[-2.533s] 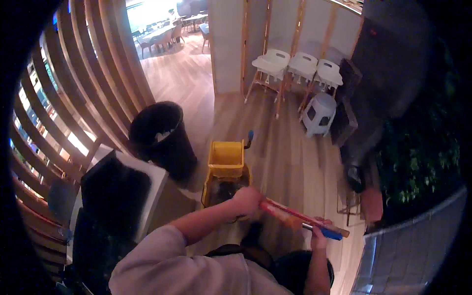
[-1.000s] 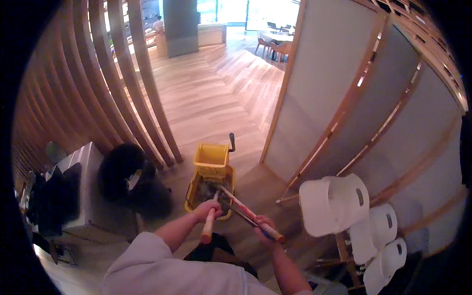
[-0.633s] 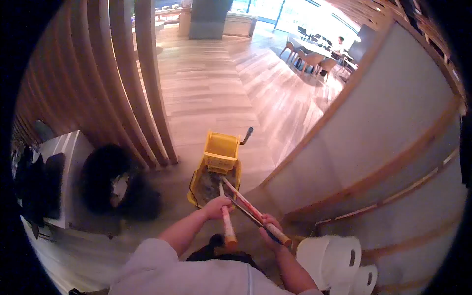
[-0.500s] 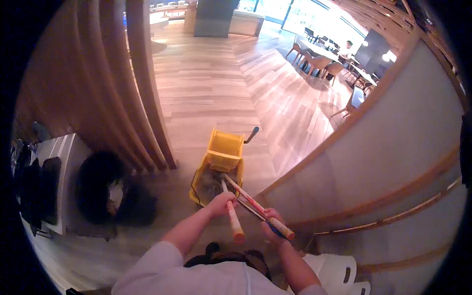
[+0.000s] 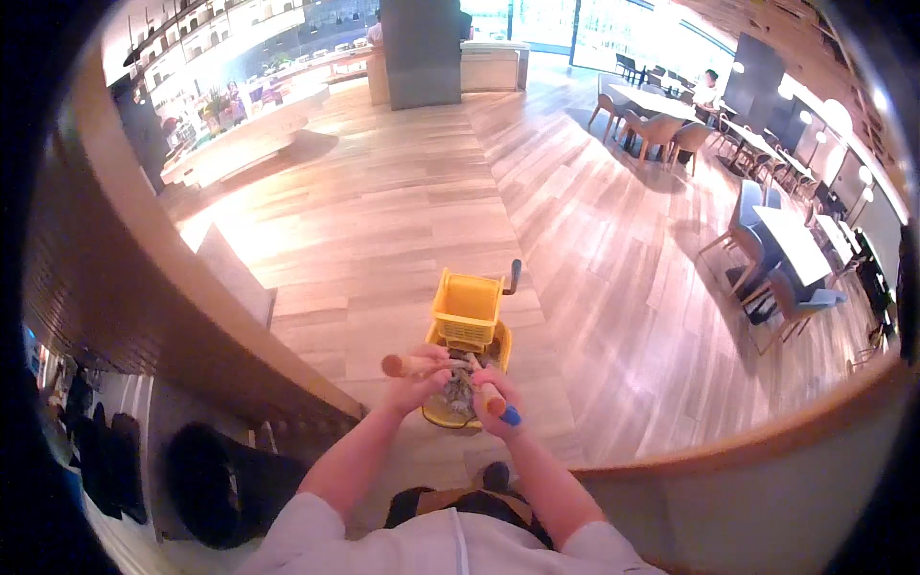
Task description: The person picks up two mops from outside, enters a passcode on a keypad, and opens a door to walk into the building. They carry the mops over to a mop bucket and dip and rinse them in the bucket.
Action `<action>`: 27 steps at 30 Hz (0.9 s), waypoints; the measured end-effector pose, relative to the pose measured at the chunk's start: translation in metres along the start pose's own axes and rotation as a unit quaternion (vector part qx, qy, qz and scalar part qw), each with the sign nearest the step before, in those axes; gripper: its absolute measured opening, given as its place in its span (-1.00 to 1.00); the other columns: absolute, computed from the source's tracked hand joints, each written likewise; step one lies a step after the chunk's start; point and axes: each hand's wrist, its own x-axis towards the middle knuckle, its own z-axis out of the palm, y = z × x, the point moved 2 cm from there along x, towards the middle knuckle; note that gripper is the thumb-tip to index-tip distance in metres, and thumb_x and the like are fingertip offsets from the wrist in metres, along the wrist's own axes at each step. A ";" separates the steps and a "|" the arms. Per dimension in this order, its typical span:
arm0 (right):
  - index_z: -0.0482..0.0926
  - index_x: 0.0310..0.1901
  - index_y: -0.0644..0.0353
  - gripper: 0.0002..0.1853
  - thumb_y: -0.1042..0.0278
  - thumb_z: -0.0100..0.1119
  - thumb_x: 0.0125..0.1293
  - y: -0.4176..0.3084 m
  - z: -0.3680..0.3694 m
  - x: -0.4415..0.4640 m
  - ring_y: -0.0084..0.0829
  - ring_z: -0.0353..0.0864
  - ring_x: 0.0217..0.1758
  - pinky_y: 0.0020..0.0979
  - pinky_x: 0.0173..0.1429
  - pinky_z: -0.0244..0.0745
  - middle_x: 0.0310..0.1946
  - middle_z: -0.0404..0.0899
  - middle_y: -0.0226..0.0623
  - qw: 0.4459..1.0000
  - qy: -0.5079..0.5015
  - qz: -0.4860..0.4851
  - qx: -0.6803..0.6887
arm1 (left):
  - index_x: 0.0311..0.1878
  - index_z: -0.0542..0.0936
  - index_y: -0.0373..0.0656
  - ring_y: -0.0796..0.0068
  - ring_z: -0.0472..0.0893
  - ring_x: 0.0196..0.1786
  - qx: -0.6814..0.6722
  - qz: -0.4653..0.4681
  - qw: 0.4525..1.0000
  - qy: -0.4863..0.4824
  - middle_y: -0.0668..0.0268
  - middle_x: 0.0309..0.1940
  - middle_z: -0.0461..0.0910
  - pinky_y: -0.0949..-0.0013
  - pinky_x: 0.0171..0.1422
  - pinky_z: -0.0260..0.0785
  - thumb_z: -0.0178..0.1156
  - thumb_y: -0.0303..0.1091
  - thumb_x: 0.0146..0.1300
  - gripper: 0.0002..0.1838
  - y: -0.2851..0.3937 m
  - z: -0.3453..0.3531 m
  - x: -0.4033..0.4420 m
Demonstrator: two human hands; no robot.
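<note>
A yellow mop bucket (image 5: 443, 419) stands on the floor in front of me, with its yellow wringer (image 5: 467, 299) at the far side and the lever (image 5: 516, 276) up on the right. Grey mop strands (image 5: 460, 395) lie inside it, partly covered by my hands. My left hand (image 5: 412, 385) is closed around a mop handle (image 5: 407, 365) whose orange end points left. My right hand (image 5: 500, 388) grips a second mop handle (image 5: 489, 393), also orange-tipped, and a blue-ended pole (image 5: 511, 416) beside it. Both hands are above the bucket's near part.
A curved wooden partition (image 5: 220, 335) runs along the left, with a black bin (image 5: 206, 484) behind it. A low wall (image 5: 709, 498) curves on the right. Beyond are wooden floor, blue chairs (image 5: 757, 225), tables (image 5: 793, 244), a grey pillar (image 5: 422, 57) and a seated person (image 5: 707, 91).
The bucket and I have moved forward past the slatted partition, and more of the dining area shows. The left handle has swung from pointing towards me to pointing left.
</note>
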 end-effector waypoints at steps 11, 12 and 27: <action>0.51 -0.08 0.17 -0.66 0.62 0.12 0.05 0.063 -0.085 0.065 -0.28 0.52 0.08 -0.29 0.25 0.37 -0.10 0.53 -0.25 0.989 -0.055 0.138 -0.015 | -0.32 0.54 -0.18 0.45 0.54 -0.31 -0.111 -0.070 0.991 -0.012 0.29 -0.46 0.52 0.37 -0.17 0.40 0.27 -0.38 0.16 -0.88 0.009 0.085 0.131; 0.51 -0.07 0.16 -0.64 0.65 0.11 0.05 0.063 -0.104 0.071 -0.31 0.51 0.12 -0.29 0.28 0.36 -0.06 0.53 -0.27 0.981 -0.036 0.186 0.035 | -0.30 0.54 -0.19 0.38 0.55 -0.31 -0.074 -0.023 0.997 -0.015 0.26 -0.45 0.53 0.35 -0.18 0.40 0.28 -0.40 0.10 -0.86 0.003 0.094 0.148; 0.48 -0.12 0.11 -0.65 0.60 0.22 0.01 0.262 -0.243 0.085 -0.32 0.42 0.24 -0.25 0.39 0.23 0.08 0.50 -0.19 0.954 0.158 0.236 0.095 | -0.31 0.54 -0.24 0.49 0.52 -0.35 -0.030 -0.048 0.998 0.012 0.29 -0.45 0.55 0.41 -0.22 0.38 0.19 -0.43 0.24 -0.92 -0.159 0.077 0.258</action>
